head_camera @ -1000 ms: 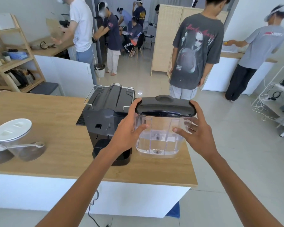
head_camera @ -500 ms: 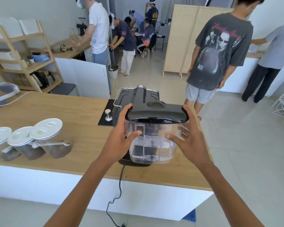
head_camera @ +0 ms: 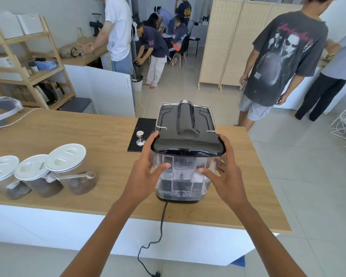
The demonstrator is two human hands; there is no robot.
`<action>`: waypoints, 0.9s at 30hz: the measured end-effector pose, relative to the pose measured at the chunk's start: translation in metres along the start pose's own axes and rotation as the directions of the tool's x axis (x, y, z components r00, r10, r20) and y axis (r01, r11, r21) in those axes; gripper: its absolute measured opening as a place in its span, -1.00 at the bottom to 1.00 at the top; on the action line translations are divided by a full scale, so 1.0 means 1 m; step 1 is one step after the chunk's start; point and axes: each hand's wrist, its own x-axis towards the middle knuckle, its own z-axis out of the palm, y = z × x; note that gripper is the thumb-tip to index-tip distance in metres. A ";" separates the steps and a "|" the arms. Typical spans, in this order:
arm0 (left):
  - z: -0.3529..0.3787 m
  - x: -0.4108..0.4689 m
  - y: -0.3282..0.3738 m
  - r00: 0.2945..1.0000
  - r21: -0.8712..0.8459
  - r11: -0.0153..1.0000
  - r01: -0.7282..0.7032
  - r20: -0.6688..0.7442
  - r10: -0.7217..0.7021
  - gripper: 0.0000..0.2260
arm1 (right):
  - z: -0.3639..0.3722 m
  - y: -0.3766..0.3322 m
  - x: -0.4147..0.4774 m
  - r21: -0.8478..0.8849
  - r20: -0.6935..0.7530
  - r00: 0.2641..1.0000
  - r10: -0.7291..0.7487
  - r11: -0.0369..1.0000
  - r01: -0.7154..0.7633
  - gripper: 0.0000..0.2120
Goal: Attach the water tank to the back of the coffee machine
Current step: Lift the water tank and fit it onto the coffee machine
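I've got the water tank in both hands, held against the back of the coffee machine, which faces away from me on the worktop. Left hand is wrapped round the tank's left side, thumb up on the black lid, fingers spread across the clear front wall. Right hand mirrors it on the right side. Both are gripping the tank, not pinching.

Tank looks upright and roughly centred on the machine, its bottom low, near the black base. I can't tell whether it's seated or just resting above the dock; the valve end is hidden by the clear walls and reflections.

How I'd finish it:
- Keep the tank vertical; any tilt will likely jam it on the guides.
- Lower straight down, even pressure from both hands, no twisting.
- Push on the lid with both thumbs for the last bit, so the bottom valve engages.
- Then check the lid sits flush with the machine's top and give a light wiggle.

Watch-outs: the power cord exits right below the tank and hangs over the worktop edge, so keep it out from under the base. The machine sits near that edge, so push down, not towards me. Tamper and jars sit off to the left, clear of the work.
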 end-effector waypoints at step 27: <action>0.014 0.005 -0.030 0.999 -0.145 0.989 0.004 -0.038 -0.010 -0.31 | 0.017 0.028 0.006 0.019 -0.100 0.994 0.048 0.999 -0.046 -0.03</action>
